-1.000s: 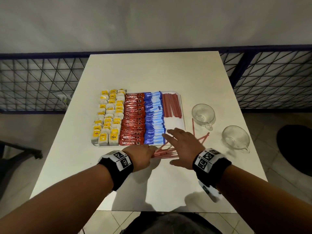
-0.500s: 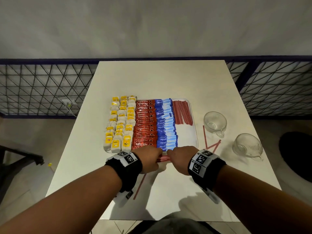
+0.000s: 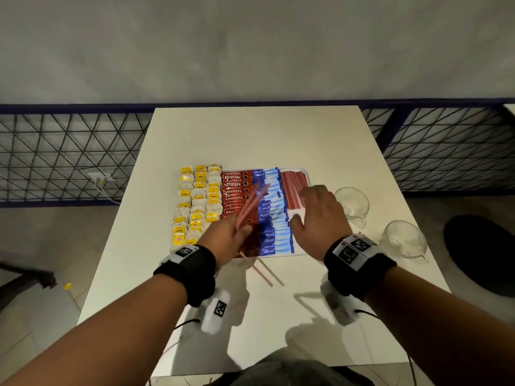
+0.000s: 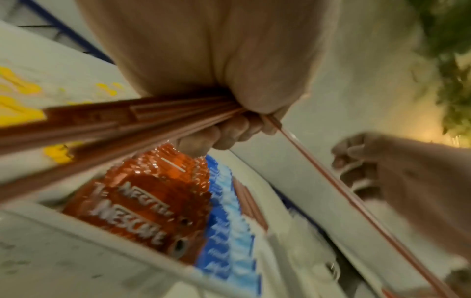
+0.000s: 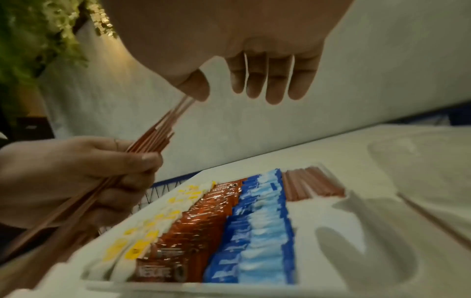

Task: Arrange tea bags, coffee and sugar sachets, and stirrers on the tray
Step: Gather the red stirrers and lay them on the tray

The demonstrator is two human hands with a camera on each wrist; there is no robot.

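Over the tray [image 3: 302, 253] on the counter [image 3: 250, 135], our left hand [image 3: 223, 238] grips a bundle of red stirrers [image 3: 250, 207] above the coffee sachets [image 3: 237, 190]. Our right hand [image 3: 320, 218] hovers with fingers [image 5: 275, 80] relaxed and holding nothing, beside stirrers already laid in the tray [image 3: 294, 188].

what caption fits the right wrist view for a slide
Left hand grips a bundle of thin red stirrers above the white tray while the open right hand hovers.

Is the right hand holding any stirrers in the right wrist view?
No: the right hand hangs with straight, empty fingers above the tray; the left hand grips the stirrer bundle.
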